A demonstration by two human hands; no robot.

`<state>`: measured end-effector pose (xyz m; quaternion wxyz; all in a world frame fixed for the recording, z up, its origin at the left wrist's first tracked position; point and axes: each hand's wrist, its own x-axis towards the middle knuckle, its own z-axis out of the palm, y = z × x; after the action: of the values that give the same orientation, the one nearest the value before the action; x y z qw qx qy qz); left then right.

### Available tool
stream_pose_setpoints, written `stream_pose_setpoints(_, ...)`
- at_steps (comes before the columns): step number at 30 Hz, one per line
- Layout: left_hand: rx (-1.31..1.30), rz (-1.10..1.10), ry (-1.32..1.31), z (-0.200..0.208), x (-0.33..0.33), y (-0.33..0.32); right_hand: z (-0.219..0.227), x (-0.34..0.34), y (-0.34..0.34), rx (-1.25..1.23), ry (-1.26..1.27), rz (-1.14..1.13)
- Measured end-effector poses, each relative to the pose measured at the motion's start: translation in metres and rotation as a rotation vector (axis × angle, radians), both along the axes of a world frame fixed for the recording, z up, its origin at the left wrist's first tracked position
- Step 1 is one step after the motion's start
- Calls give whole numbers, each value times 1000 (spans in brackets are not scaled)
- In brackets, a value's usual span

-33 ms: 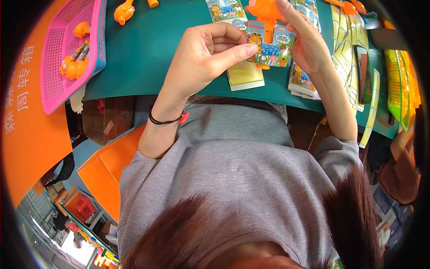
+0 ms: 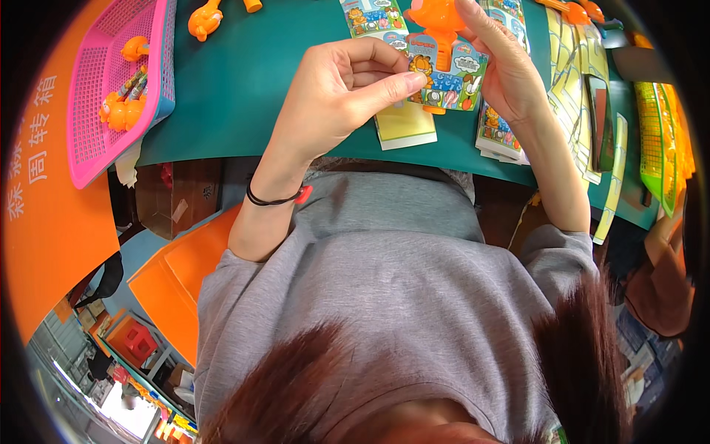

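Observation:
My left hand is closed, its thumb and forefinger pinching the left edge of a colourful printed cartoon label. The label lies across the handle of an orange plastic toy, whose lower tip shows beneath it. My right hand is closed round the toy's right side, thumb raised along its top; its other fingers are partly hidden. Under the label, a yellow-and-white backing sheet rests on the table. A stack of similar printed labels sits below my right palm, and another printed sheet lies farther away.
The green table bears a pink mesh basket with orange toys at left. A loose orange toy lies nearby. At right are yellow-and-white strips, a dark flat object and a yellow-green basket beside another person's arm.

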<state>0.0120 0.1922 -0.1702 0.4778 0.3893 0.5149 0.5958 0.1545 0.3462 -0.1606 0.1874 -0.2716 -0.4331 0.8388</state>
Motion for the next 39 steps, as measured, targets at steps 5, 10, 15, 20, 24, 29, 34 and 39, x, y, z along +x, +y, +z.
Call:
stream_pose_setpoints(5,-8,14,-2,-1,2,0,0,0,0,-14,9,4)
stream_pose_setpoints(10,-3,28,-25,-1,3,0,2,-1,-1,-28,5,16)
stream_pose_setpoints(15,-9,31,-5,-1,3,0,1,0,0,-21,4,6)
stream_pose_setpoints(20,-4,37,-11,-2,4,1,-1,0,1,-19,35,6)
stream_pose_setpoints(24,6,53,-10,-4,5,1,0,1,0,-22,27,13)
stream_pose_setpoints(29,13,77,19,-4,8,1,-1,0,0,-12,42,8)
stream_pose_setpoints(34,-35,103,39,-3,14,2,3,1,-3,-3,-21,-20)
stream_pose_setpoints(39,-31,162,54,-8,21,-3,0,-1,-3,93,12,-7)
